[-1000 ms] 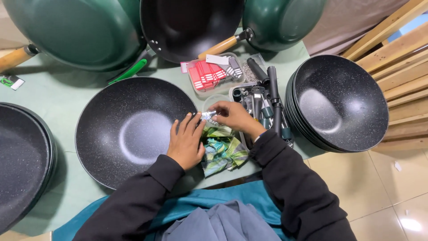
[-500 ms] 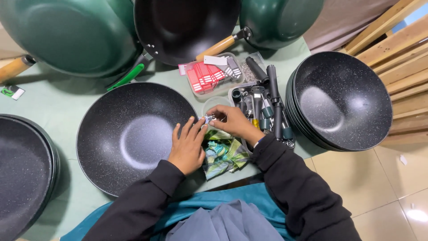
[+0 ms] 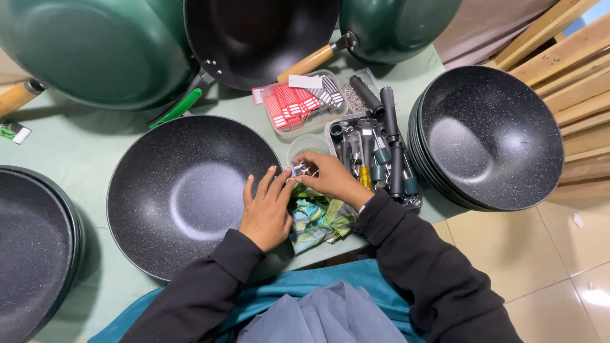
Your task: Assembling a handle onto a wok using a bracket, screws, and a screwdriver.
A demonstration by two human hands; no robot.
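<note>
- Your left hand (image 3: 267,209) lies flat with fingers spread on the rim of the speckled black wok (image 3: 190,194) — likely steadying it.
- Your right hand (image 3: 327,178) pinches a small metal fitting (image 3: 300,169) at the wok's rim, just ahead of your left fingertips.
- The tray of handles and screwdrivers (image 3: 375,155) sits just beyond your right hand; a patterned cloth (image 3: 318,219) lies under your wrists.
</note>
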